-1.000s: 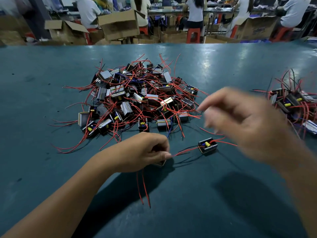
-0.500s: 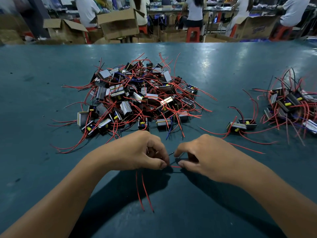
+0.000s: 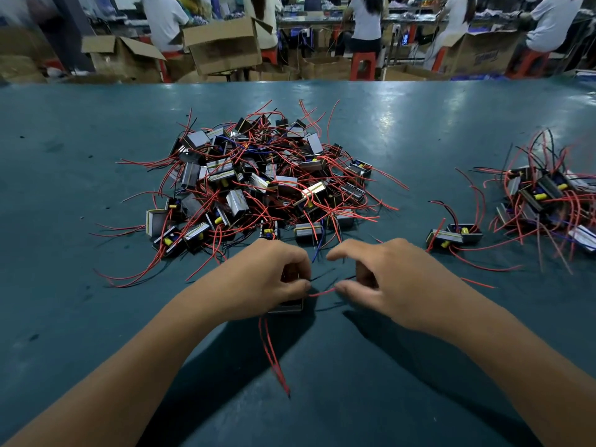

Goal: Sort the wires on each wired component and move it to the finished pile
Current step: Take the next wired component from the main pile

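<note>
A small part (image 3: 288, 306) is gripped under the curled left hand (image 3: 258, 279); its red wire (image 3: 322, 292) is pinched by the right hand (image 3: 383, 282). Beyond the hands lies the unsorted pile (image 3: 258, 185); far right of the right hand, the finished pile (image 3: 545, 201).

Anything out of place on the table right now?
One thing: two components sit apart, short of the finished pile at the right edge. Otherwise nothing stands out.

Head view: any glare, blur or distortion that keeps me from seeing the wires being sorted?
Head view: overhead light glares on the far table, away from the work; hands cast dark shadows toward the camera; the right hand and red wire look slightly soft; wide-angle bending curves the table edge; background workers are blurred.
</note>
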The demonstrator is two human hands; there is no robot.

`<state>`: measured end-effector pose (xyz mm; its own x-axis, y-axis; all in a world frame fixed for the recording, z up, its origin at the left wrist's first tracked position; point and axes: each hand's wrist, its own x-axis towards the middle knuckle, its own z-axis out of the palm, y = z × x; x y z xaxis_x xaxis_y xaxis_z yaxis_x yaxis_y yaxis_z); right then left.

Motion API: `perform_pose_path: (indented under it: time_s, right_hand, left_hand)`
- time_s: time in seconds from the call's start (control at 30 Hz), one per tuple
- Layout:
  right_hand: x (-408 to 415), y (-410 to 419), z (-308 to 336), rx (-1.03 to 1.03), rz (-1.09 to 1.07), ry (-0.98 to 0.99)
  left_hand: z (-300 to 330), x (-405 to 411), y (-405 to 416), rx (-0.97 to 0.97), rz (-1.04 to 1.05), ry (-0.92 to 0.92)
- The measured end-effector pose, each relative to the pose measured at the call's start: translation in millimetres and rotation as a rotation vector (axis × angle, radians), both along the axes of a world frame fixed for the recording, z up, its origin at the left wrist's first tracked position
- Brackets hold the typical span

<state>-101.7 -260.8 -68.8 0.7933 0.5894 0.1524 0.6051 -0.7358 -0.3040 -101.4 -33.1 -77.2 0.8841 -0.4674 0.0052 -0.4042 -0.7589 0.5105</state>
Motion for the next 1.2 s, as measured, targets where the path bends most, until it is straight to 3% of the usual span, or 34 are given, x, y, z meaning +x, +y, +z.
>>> perform_pose_path:
  time_s: [0.1, 0.2, 0.4, 0.63, 0.87, 1.1, 1.2]
  right_hand:
    - [5.8, -7.7, 2.4, 0.091, -0.053, -0.022]
    - [9.1, -12.3, 3.9, 0.055, -0.077, -0.019]
    - [10.4, -17.3, 5.9, 0.098, -0.01, 0.024]
    - [14.3, -16.2, 1.0, -0.084, 0.042, 0.034]
    - [16.8, -14.9, -3.1, 0.04, -0.001, 0.03]
    - [18.8, -13.2, -4.7, 0.084, 0.006, 0.006]
    - [17.4, -11.6, -4.5, 0.095, 0.033, 0.006]
  left_hand:
    - [1.3, 0.9, 2.6, -0.001, 0.025, -0.011]
    - [1.4, 0.3, 4.1, 0.03, 0.016, -0.014]
    - [0.4, 0.1, 3.2, 0.026, -0.02, 0.009]
    - [4.3, 2.1, 11.2, -0.003, -0.059, 0.058]
    - [4.9, 4.1, 18.8, -0.032, -0.043, 0.109]
    - [5.7, -2.0, 4.3, -0.108, -0.135, -0.015]
    - [-2.1, -2.9, -3.4, 0.021, -0.121, -0.038]
